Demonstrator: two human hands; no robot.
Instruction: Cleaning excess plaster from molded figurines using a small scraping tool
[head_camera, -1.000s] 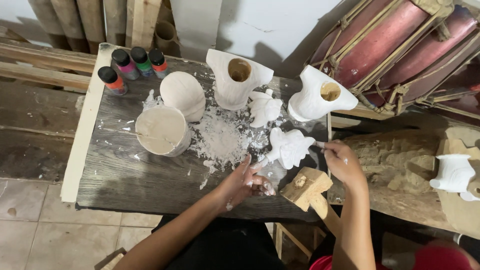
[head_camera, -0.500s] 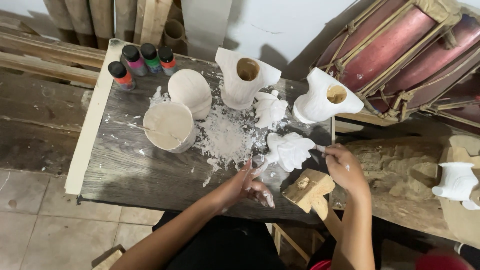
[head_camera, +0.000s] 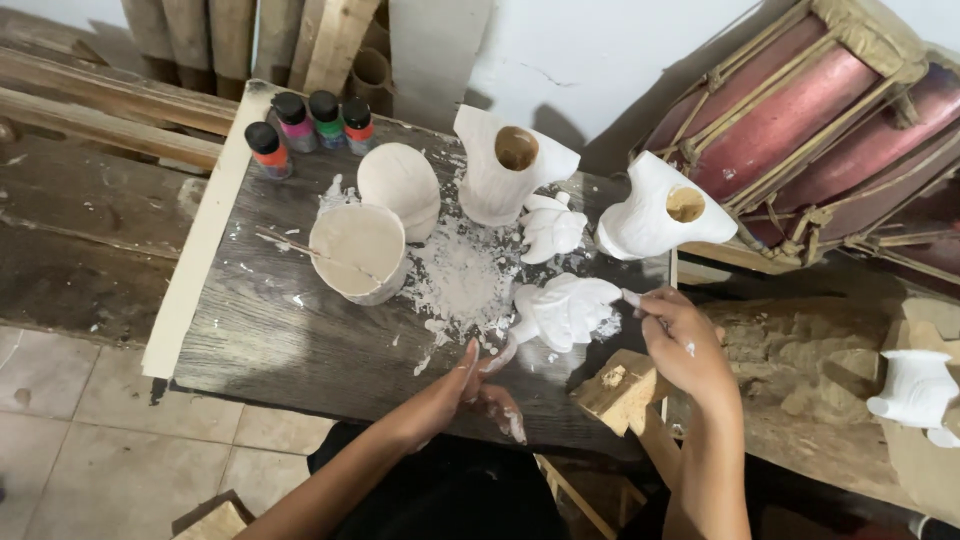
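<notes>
A white plaster figure (head_camera: 566, 308) lies on the dark wooden table (head_camera: 290, 340), near its right side. My left hand (head_camera: 478, 390) rests on the table just below the figure, fingers spread and smeared white, fingertips touching its lower left end. My right hand (head_camera: 678, 338) is closed on a thin tool (head_camera: 634, 298) whose tip meets the figure's right end. White crumbs and dust (head_camera: 462, 275) cover the table beside the figure.
A bowl of plaster (head_camera: 358, 250) with a stick, an upturned bowl (head_camera: 400, 185), two white vases (head_camera: 508, 170) (head_camera: 660, 210), a small white figure (head_camera: 552, 228) and several paint bottles (head_camera: 312, 125) stand behind. A wooden block (head_camera: 622, 390) sits at the right edge. A red drum (head_camera: 800, 110) lies beyond.
The view has shifted slightly. My left hand has slid a little right, closer under the figure. My right hand stays at the figure's right end with the tool.
</notes>
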